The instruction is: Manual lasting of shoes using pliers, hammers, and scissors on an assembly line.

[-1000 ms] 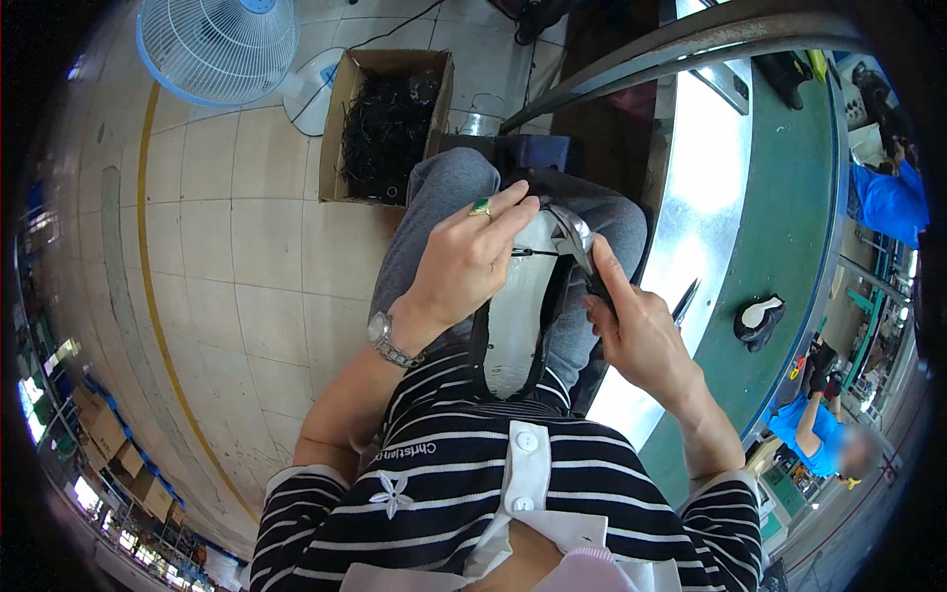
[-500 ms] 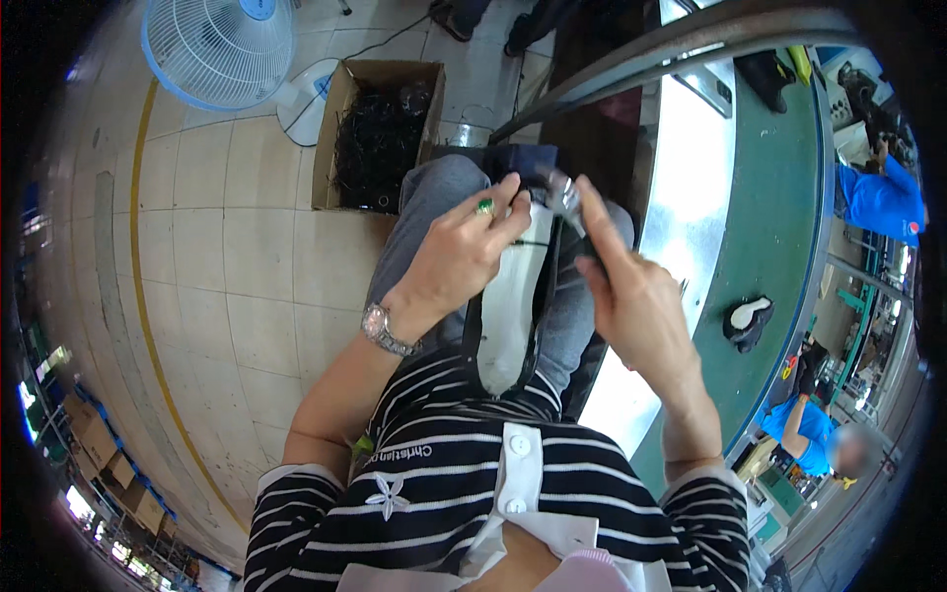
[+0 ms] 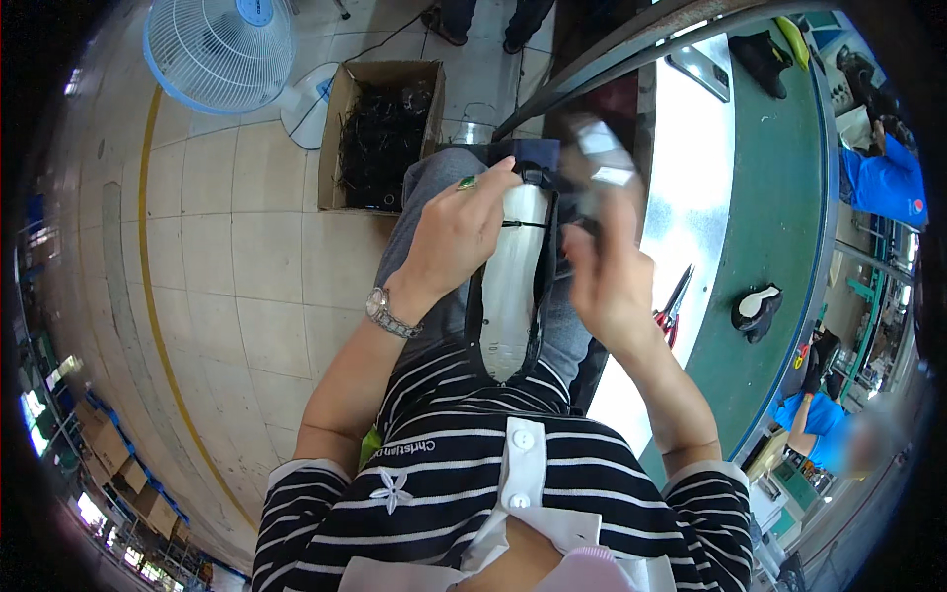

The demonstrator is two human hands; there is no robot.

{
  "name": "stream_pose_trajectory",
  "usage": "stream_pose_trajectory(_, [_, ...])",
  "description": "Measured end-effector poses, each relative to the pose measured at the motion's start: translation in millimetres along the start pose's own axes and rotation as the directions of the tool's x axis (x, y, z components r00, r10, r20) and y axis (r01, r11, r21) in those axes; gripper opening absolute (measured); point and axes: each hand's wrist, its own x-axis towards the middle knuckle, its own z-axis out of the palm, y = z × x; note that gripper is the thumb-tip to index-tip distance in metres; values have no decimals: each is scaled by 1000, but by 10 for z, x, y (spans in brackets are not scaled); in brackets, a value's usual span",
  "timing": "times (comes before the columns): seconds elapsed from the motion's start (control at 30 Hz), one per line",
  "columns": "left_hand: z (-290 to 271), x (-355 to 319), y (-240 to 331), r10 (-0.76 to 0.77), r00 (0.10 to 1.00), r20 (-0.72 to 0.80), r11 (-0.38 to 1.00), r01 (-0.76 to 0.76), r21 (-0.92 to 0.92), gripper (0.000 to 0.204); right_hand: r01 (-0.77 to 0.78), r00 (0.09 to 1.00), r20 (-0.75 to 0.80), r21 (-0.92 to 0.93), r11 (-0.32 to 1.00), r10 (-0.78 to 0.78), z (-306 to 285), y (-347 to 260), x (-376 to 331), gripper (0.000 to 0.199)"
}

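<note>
A shoe upper on a last lies sole up across my lap, its pale insole (image 3: pixel 518 286) framed by black edges (image 3: pixel 541 331). A thin dark strip crosses the insole. At the far end my left hand (image 3: pixel 454 232) is closed, its fingers pinching the black upper (image 3: pixel 533 176) there. My right hand (image 3: pixel 614 281) is wrapped round a hammer (image 3: pixel 602 153), raised to the right of the shoe's far end. Motion smears the hammer's shiny metal head, so its exact form is unclear.
Red-handled cutters (image 3: pixel 671 318) and a phone (image 3: pixel 702 77) lie on the metal strip at right. Beyond, the green bench (image 3: pixel 735 197) carries black footwear (image 3: pixel 758 314). A cardboard box (image 3: pixel 330 158) of black scraps and a fan (image 3: pixel 219 49) stand ahead left. Two people in blue are at far right.
The hammer has swung up and right, away from the shoe's far end. My left hand has barely moved and keeps its pinch. The red-handled cutters have come into view.
</note>
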Motion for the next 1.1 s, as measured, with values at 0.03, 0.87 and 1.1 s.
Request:
stream_pose_trajectory(0.03, [-7, 12, -9, 10, 1000, 5, 1000, -10, 1, 24, -76, 981, 171, -122, 990, 96, 74, 79, 1, 70])
stream_pose_trajectory(0.87, [89, 341, -236, -282, 895, 345, 829, 409, -383, 33, -729, 681, -187, -259, 633, 708, -175, 1780, -958, 61])
stream_pose_trajectory(1.1, [1, 362, -254, -275, 862, 425, 784, 457, -419, 34, -751, 619, -469, -118, 650, 630, -194, 1917, -2194, 41])
